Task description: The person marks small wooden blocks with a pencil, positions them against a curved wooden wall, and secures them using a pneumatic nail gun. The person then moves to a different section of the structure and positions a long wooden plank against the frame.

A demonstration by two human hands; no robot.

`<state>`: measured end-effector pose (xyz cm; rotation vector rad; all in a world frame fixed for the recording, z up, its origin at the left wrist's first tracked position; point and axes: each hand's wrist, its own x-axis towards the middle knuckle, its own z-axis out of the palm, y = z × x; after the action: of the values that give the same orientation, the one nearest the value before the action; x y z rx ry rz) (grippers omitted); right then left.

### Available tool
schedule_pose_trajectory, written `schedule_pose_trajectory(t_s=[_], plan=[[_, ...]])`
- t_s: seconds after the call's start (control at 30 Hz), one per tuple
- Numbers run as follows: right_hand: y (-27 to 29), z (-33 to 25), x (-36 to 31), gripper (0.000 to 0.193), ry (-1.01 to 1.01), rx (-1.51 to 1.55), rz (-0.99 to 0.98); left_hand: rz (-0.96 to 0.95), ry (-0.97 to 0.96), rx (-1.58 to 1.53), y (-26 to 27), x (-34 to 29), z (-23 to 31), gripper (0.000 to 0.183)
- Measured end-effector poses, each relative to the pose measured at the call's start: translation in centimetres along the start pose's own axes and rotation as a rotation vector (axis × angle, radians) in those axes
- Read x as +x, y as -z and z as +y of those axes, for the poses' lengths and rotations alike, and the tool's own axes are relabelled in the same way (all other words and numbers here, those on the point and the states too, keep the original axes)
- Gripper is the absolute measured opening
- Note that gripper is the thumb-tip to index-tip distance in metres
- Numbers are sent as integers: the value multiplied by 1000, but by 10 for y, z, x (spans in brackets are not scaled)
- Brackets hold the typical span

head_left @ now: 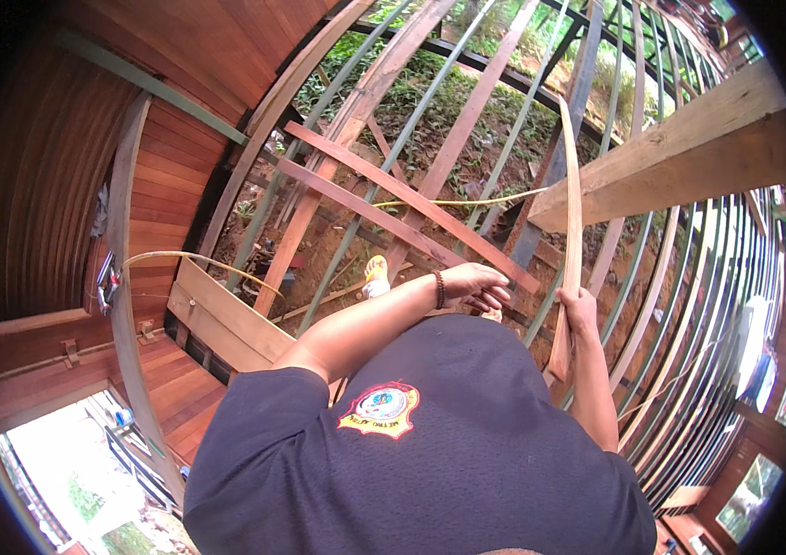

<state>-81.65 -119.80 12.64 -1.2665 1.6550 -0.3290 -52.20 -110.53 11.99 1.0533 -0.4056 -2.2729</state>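
Observation:
My right hand (580,313) is wrapped around the lower part of a long, narrow wooden plank (570,203). The plank stands steeply and its top passes in front of a thick timber beam (670,157). In front of my chest is my left hand (476,285), a dark bead bracelet at its wrist. Its fingers are loosely bent and a little apart, with nothing seen in them. Just beyond that hand, two reddish boards (383,180) (370,209) lie slantwise across the floor joists.
Long joists (476,120) run away from me, with wide gaps over soil and plants. A yellow cable (457,202) crosses them. My yellow shoe (375,269) shows below. On the left are a pale board (226,310) and a reddish plank wall (171,176).

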Motion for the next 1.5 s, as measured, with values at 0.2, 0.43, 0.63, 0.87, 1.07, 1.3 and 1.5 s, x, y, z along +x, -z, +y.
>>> schedule_pose_trajectory(t_s=[0.2, 0.43, 0.63, 0.87, 1.07, 1.3, 1.5], plan=[[27, 10, -90, 54, 58, -224, -55, 221, 52, -31, 34, 49, -14, 35], [40, -3, -170, 82, 118, -357, -209, 389, -61, -369, 80, 117, 3, 96], [49, -4, -172, 84, 177, -406, -350, 426, -389, -838, 151, 104, 20, 33], [40, -16, -120, 76, -15, -775, -408, 468, -415, -824, 155, 61, -22, 25], [-27, -56, -46, 85, 343, -949, -335, 294, -299, -781, 129, 63, -31, 24], [-94, -31, 0, 83, 486, -863, -136, 404, -332, -681, 92, 111, -46, 27], [-47, 10, 43, 72, 326, -633, -375, 569, -294, -681, 94, 145, -48, 28]])
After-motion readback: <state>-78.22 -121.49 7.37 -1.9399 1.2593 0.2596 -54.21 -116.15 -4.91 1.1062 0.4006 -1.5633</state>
